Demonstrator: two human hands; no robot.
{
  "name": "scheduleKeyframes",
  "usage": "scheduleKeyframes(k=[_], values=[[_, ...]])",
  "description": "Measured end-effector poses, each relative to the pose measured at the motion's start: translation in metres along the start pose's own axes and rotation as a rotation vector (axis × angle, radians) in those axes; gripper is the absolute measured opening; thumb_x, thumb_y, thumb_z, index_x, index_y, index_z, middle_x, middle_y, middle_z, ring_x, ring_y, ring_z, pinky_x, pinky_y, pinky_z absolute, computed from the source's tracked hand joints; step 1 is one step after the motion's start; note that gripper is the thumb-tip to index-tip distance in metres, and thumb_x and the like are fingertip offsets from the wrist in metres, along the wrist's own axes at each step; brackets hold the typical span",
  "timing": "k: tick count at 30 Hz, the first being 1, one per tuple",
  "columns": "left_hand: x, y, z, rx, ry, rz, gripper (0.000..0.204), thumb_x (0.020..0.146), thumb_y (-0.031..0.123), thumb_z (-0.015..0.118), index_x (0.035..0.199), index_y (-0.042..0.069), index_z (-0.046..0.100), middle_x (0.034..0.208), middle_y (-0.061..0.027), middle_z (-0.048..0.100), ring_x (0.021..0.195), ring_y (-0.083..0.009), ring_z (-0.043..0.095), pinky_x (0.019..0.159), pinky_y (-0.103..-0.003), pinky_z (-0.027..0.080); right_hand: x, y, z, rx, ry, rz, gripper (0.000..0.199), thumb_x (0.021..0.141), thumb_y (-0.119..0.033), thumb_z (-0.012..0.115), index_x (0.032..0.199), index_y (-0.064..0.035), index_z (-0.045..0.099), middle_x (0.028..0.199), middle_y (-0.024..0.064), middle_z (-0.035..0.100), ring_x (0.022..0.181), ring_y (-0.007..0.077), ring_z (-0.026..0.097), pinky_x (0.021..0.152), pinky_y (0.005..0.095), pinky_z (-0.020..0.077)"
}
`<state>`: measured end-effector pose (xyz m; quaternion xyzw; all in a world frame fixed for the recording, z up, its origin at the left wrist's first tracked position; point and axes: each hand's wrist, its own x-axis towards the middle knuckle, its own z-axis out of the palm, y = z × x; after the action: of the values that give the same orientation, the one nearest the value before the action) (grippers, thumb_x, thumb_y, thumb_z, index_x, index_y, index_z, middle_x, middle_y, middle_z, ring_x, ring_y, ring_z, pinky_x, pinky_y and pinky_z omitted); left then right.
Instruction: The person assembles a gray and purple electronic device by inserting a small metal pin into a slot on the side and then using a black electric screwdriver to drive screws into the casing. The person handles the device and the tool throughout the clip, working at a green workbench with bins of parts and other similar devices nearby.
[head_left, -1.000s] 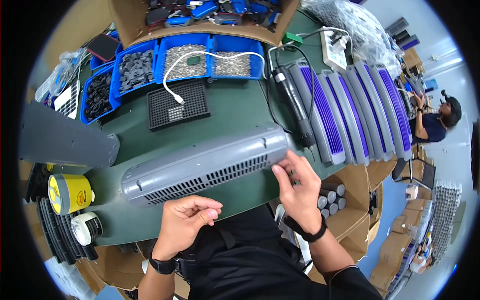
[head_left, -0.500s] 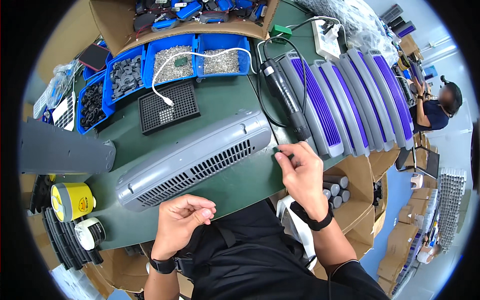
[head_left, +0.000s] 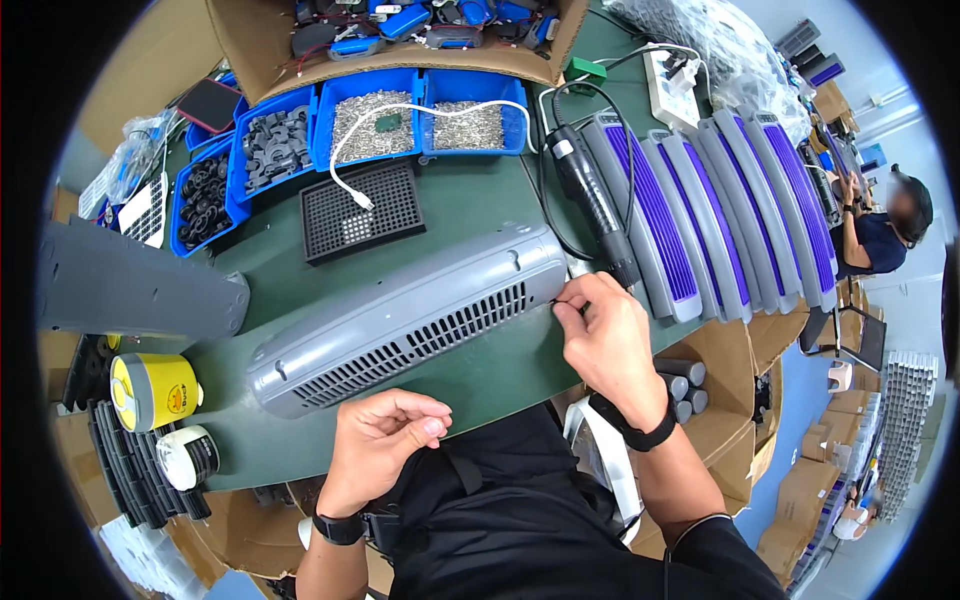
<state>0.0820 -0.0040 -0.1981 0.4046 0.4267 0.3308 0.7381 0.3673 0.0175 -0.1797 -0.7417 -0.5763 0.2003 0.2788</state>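
A long grey plastic housing [head_left: 400, 310] with rows of vent slots lies slantwise on the green table. At its right end, my right hand [head_left: 608, 335] pinches a small dark piece between thumb and index finger, close to a small hole. The piece is too small to name. My left hand [head_left: 385, 440] hovers in front of the housing's slotted side, fingers curled and thumb near the index finger. What it may hold is hidden. Just beyond my right hand lies a black electric screwdriver [head_left: 595, 205] with a looped cable.
Grey-and-purple panels [head_left: 690, 220] stand in a row at right. Behind are blue bins [head_left: 370, 115] of small parts, a black perforated tray [head_left: 362, 215] and a carton [head_left: 400, 72] of blue packs. A yellow tub [head_left: 155, 390], white jar [head_left: 188, 457] and another grey housing [head_left: 140, 280] are left.
The view has shifted, so the table's contents appear farther right. My right hand has moved closer to the housing's right end, still pinching. My left hand keeps its curled pose.
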Motion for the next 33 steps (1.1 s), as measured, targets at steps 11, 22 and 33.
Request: scheduleKeyframes(k=[11,22,33], values=[[0.001,-0.001,-0.002,-0.010,-0.028,0.006,0.011,0.097,-0.003,0.073,0.107,-0.005,0.075,0.097,-0.0105,0.076,0.084,-0.0128,0.071,0.076,-0.027,0.060,0.004,-0.009,0.012,-0.061,0.023,0.112,0.016,0.089,-0.014,0.075,0.089,0.0007,0.070,0.088,0.0161,0.069,0.077,0.0396,0.068,0.073,0.0485,0.0521],[-0.001,-0.003,-0.002,-0.043,-0.022,0.004,0.012,0.097,-0.004,0.073,0.108,-0.005,0.075,0.098,-0.0104,0.076,0.085,-0.0128,0.070,0.079,-0.027,0.060,-0.010,0.006,0.019,-0.061,0.185,-0.218,0.014,0.095,-0.004,0.069,0.102,-0.0027,0.057,0.096,0.0159,0.062,0.085,0.0421,0.065,0.069,0.0497,0.0508],[-0.004,-0.001,-0.006,-0.004,-0.059,-0.017,0.014,0.098,-0.003,0.072,0.111,-0.005,0.076,0.101,-0.0103,0.077,0.088,-0.0119,0.071,0.082,-0.027,0.060,0.008,0.003,0.023,-0.093,0.300,-0.749,0.029,0.080,0.003,0.082,0.101,-0.0033,0.063,0.092,0.0097,0.065,0.077,0.0279,0.066,0.058,0.0382,0.0525]])
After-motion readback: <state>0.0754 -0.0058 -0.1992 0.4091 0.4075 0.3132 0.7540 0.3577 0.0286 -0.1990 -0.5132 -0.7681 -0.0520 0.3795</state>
